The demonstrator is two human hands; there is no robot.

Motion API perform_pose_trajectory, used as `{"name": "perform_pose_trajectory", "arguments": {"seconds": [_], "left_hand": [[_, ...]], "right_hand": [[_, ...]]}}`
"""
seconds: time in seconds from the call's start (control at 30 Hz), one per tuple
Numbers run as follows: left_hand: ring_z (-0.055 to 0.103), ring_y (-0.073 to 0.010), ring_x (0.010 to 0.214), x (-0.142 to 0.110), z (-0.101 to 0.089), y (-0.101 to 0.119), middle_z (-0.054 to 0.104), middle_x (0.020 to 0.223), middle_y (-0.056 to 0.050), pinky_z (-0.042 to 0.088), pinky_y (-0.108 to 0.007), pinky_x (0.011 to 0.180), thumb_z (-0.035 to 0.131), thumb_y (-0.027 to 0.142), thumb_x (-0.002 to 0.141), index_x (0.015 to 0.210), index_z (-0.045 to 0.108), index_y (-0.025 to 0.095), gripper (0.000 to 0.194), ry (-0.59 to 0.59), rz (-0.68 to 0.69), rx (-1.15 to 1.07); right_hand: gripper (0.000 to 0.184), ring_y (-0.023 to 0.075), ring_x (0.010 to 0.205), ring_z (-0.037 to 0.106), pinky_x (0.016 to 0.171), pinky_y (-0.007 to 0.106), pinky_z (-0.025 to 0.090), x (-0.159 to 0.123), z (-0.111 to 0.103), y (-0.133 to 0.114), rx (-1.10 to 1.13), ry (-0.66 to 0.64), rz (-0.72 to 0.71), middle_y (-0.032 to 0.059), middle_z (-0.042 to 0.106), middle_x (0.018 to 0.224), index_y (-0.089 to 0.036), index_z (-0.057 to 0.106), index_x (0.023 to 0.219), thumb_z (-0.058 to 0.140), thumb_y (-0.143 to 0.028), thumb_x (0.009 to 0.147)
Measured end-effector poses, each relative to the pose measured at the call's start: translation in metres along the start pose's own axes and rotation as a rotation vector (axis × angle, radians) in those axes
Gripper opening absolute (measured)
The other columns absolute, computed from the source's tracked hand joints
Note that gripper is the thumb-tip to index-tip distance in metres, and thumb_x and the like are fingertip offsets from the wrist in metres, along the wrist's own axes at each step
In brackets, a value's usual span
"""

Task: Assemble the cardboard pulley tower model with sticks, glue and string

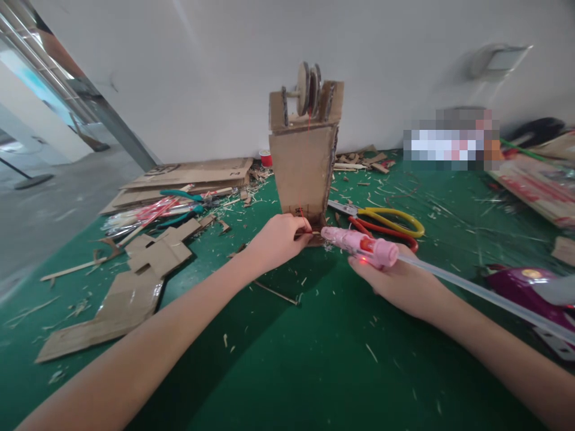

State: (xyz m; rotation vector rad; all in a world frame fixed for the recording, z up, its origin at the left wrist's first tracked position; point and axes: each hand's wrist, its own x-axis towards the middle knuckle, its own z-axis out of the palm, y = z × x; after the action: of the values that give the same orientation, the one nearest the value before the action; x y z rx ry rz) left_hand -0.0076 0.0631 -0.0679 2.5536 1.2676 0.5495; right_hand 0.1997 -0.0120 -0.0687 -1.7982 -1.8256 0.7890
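Note:
A tall cardboard tower (303,170) stands upright, with a round pulley wheel (304,90) on a stick axle between its top side pieces. Red string (309,120) hangs from the wheel, and more of it shows low on the front by my left fingers. At the tower's foot my left hand (285,238) is pinched on the red string; a small stick end pokes out beside the fingertips. My right hand (399,278) grips a pink hot glue gun (359,244), its nozzle close to those fingertips. A long clear glue stick (476,290) extends from the gun's back.
Scissors with yellow and red handles (386,220) lie right of the tower. A purple tool (521,293) sits at far right. Cut cardboard pieces (135,293), teal-handled pliers (182,209) and flat cardboard sheets (188,173) lie left. Wood scraps litter the green table (314,371); a wall stands behind.

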Motion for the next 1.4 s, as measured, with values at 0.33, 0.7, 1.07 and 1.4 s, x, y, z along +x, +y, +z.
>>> {"name": "perform_pose_trajectory", "arguments": {"seconds": [0.33, 0.7, 1.07, 1.4], "left_hand": [[0.062, -0.0171, 0.075, 0.001, 0.003, -0.004, 0.069, 0.083, -0.005, 0.046, -0.029, 0.068, 0.055, 0.024, 0.084, 0.089, 0.069, 0.017, 0.017, -0.002, 0.028, 0.008], [0.062, -0.0165, 0.074, 0.0, 0.002, -0.003, 0.07, 0.083, -0.004, 0.046, -0.029, 0.068, 0.055, 0.023, 0.084, 0.087, 0.07, 0.016, 0.016, 0.014, 0.027, -0.001], [0.062, -0.0167, 0.072, 0.001, 0.003, -0.003, 0.07, 0.08, -0.004, 0.046, -0.029, 0.066, 0.057, 0.022, 0.082, 0.085, 0.07, 0.017, 0.013, 0.034, 0.031, 0.012], [0.061, -0.016, 0.071, 0.001, 0.006, -0.007, 0.069, 0.079, -0.004, 0.045, -0.028, 0.065, 0.057, 0.022, 0.082, 0.084, 0.068, 0.016, 0.012, 0.051, 0.057, -0.005]], "right_hand": [[0.026, 0.0109, 0.043, 0.043, 0.042, 0.025, 0.033, -0.001, 0.005, -0.001, 0.02, 0.072, -0.037, -0.0029, 0.046, 0.048, -0.022, 0.043, 0.058, 0.053, -0.037, 0.077], [0.028, 0.0106, 0.044, 0.043, 0.043, 0.025, 0.032, -0.005, 0.006, -0.002, -0.017, 0.082, -0.058, -0.0036, 0.044, 0.047, -0.022, 0.04, 0.056, 0.051, -0.036, 0.077], [0.035, 0.0126, 0.039, 0.046, 0.041, 0.026, 0.037, -0.016, 0.013, -0.017, 0.037, 0.075, 0.227, -0.002, 0.048, 0.044, -0.022, 0.046, 0.053, 0.052, -0.05, 0.074], [0.033, 0.0141, 0.037, 0.046, 0.041, 0.027, 0.039, -0.013, 0.019, -0.019, 0.073, 0.094, 0.184, -0.0014, 0.048, 0.039, -0.024, 0.047, 0.051, 0.052, -0.05, 0.071]]}}
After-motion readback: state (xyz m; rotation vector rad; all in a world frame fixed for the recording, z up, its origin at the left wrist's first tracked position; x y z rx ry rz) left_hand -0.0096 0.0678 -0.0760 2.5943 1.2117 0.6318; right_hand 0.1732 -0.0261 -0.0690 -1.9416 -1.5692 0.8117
